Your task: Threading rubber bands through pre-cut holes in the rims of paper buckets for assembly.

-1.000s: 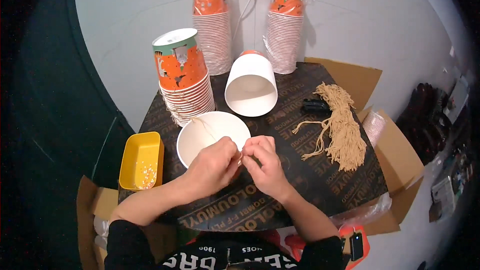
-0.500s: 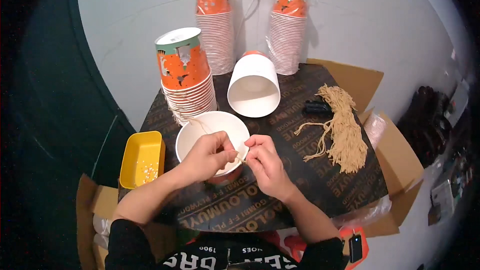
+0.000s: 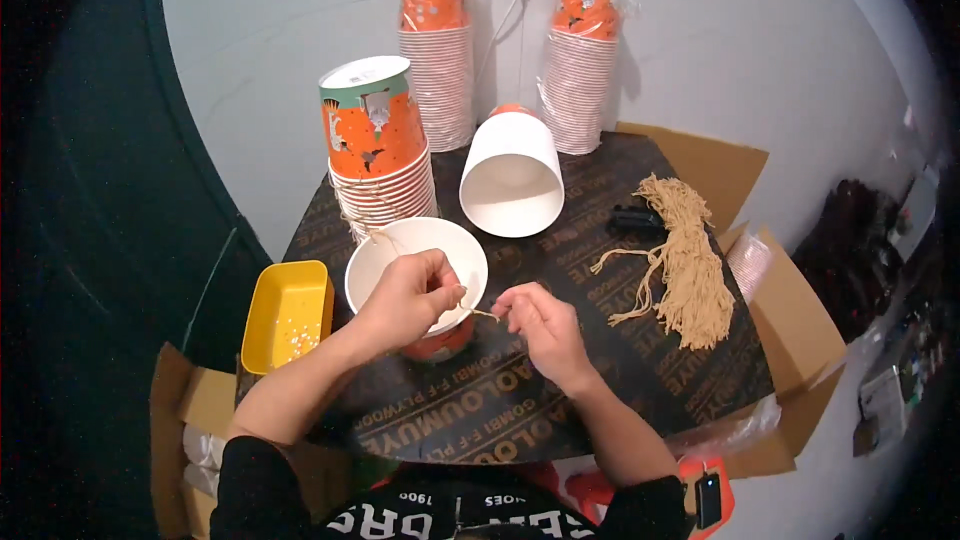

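Note:
A white-lined paper bucket (image 3: 366, 265) with an orange outside stands upright in front of me, its mouth facing up. My left hand (image 3: 403, 296) is at its near rim, thumb and finger pinched on a thin tan string (image 3: 481, 313). More of that string loops over the bucket's far left rim. Just right of the rim, my right hand (image 3: 545, 332) has its fingers curled together beside the string's loose end. Whether those fingertips grip the end, I cannot make out.
Left of the bucket stand a yellow tray (image 3: 262, 315) with small white bits and a nested bucket stack (image 3: 375, 135). Behind lies a bucket (image 3: 512, 172) on its side, before two wrapped stacks (image 3: 436, 80). A tan string bundle (image 3: 690, 270) and black object (image 3: 636, 218) lie right.
My right hand has moved slightly right, away from the rim, and more of the string shows between my hands. The bucket has shifted a little left in view.

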`<state>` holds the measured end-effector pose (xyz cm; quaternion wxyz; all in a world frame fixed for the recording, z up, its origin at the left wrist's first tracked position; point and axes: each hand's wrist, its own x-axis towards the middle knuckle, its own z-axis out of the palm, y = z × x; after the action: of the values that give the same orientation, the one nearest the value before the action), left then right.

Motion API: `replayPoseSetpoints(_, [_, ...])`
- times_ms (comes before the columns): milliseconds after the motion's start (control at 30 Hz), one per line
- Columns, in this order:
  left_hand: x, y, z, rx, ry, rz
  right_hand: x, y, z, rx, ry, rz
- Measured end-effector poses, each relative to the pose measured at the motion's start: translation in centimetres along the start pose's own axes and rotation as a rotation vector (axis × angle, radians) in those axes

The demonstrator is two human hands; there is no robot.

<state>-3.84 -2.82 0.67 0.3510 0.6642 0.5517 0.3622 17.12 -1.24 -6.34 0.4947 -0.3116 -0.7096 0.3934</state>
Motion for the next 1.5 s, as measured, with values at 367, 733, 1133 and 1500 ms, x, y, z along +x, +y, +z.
replayPoseSetpoints(367, [0.2, 0.0, 0.1, 0.046, 0.006, 0.052, -0.6, -1.0, 2.0, -0.137, 0.045, -0.255])
replayPoseSetpoints(733, [0.8, -0.9, -0.2, 0.131, 0.066, 0.065, -0.3, -0.7, -0.3, -0.271, -0.063, -0.346])
replayPoseSetpoints(1133, [0.8, -1.0, 0.2, 0.122, 0.004, 0.099, -0.6, -0.2, 3.1, 0.033, 0.013, -0.126])
replayPoseSetpoints(1500, [0.4, 0.0, 0.9, 0.075, -0.079, 0.146, -0.6, -0.3, 3.2, 0.014, 0.030, -0.045])
